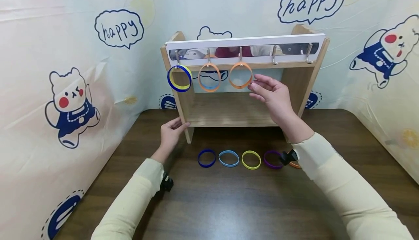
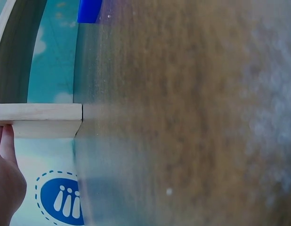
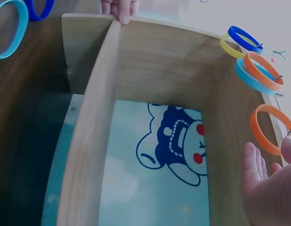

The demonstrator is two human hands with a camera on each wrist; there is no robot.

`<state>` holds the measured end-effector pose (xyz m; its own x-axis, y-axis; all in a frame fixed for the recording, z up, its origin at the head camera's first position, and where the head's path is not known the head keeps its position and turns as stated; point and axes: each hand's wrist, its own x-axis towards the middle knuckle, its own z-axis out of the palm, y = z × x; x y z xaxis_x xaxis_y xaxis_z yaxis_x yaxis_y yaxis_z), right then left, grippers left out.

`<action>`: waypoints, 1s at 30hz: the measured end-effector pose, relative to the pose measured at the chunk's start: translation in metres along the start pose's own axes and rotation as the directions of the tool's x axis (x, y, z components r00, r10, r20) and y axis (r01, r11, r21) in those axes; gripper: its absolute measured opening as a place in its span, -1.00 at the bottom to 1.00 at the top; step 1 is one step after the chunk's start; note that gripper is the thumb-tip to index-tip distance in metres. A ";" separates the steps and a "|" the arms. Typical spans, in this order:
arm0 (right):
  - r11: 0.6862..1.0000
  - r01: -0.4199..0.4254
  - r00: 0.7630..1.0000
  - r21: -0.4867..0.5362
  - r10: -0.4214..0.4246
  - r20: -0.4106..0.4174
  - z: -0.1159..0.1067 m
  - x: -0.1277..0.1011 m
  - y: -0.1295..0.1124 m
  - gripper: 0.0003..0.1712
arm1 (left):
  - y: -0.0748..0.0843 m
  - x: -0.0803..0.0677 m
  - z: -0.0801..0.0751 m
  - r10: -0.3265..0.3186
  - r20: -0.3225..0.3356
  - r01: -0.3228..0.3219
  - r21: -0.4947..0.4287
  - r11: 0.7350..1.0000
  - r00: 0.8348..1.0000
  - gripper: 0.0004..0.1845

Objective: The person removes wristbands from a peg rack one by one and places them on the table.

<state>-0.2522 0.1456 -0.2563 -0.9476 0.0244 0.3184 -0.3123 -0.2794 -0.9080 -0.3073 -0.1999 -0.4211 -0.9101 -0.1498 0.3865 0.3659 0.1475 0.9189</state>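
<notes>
A wooden rack (image 1: 226, 118) carries a row of metal hooks along its white-framed top strip. My left hand (image 1: 171, 132) grips the rack's left side panel low down, thumb over the front edge. On the third hook hangs an orange silicone wristband (image 1: 240, 75). Beside its lower right edge is my right hand (image 1: 273, 96), fingers extended and fingertips right at the band. The second hook bears an orange wristband (image 1: 200, 76) with a light blue one (image 3: 246, 79). From the first hook hang a blue wristband (image 1: 169, 82) and a yellow one (image 3: 228, 48).
In front of the rack lie a blue wristband (image 1: 198, 162), a light blue one (image 1: 229, 166), a yellow one (image 1: 251, 168) and a purple one (image 1: 271, 167). An orange band (image 1: 294, 166) is partly behind my right wrist. Patterned cloth (image 1: 137, 76) surrounds the brown table (image 1: 216, 203).
</notes>
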 end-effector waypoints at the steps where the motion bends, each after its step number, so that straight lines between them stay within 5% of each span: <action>1: 1.000 -0.002 1.000 0.004 0.002 -0.004 0.002 0.001 0.000 -0.54 | 0.000 0.000 0.000 0.003 -0.001 -0.003 -0.002 1.000 1.000 -0.52; 8: 0.999 -0.010 1.000 0.041 0.011 -0.020 0.013 0.004 0.001 -0.58 | 0.006 -0.003 -0.002 -0.053 0.012 0.053 -0.045 0.998 0.999 -0.55; 20: 0.999 -0.025 0.999 0.030 0.026 -0.036 0.019 0.005 0.000 -0.68 | 0.001 -0.001 0.000 -0.011 0.000 0.011 -0.025 1.000 1.000 -0.53; 30: 0.999 -0.018 0.999 0.038 0.020 -0.041 0.021 0.004 -0.002 -0.72 | 0.010 -0.002 -0.001 -0.057 0.018 0.058 -0.032 0.998 0.998 -0.55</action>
<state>-0.2543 0.1258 -0.2469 -0.9556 0.0581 0.2888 -0.2920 -0.3163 -0.9026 -0.3014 -0.1989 -0.4128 -0.9328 -0.1406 0.3318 0.3188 0.1075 0.9417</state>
